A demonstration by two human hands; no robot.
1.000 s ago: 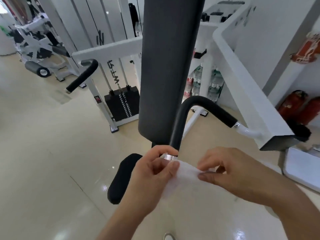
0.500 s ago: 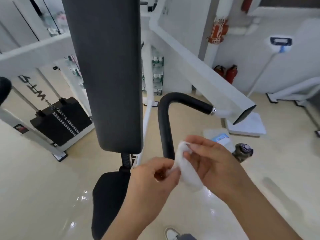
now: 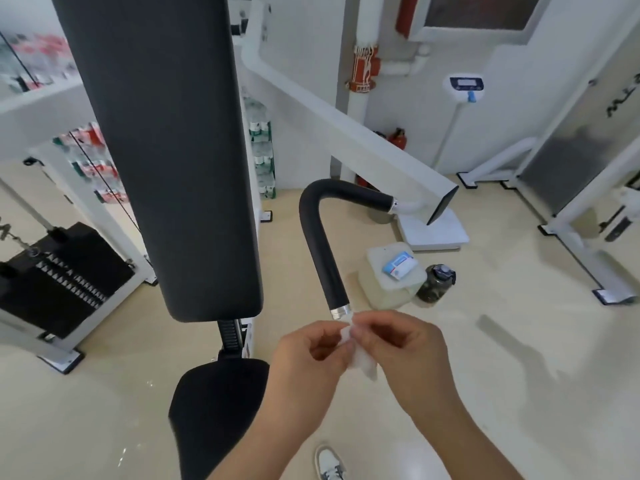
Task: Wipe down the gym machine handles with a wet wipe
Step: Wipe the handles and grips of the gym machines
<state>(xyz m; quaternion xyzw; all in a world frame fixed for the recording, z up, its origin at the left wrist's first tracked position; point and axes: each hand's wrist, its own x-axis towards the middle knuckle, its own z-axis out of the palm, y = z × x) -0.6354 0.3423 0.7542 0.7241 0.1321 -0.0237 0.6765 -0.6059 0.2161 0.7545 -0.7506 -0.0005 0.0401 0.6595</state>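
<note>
A curved black foam handle with a silver end cap hangs from the white machine arm in the middle of the view. Just below its cap, a crumpled white wet wipe is pinched between both hands. My left hand grips the wipe's left edge with thumb and fingers. On the other side my right hand holds its upper part. The wipe lies close under the cap; whether it touches the handle I cannot tell.
The tall black back pad and black seat stand to the left. On the floor right of the handle sit a translucent jug with a wipe pack on top and a dark bottle. A weight stack is at far left. My shoe shows below.
The view has swung right and pulled back. The flat wipe has been bunched up between both hands, which now sit just under the handle's silver cap.
</note>
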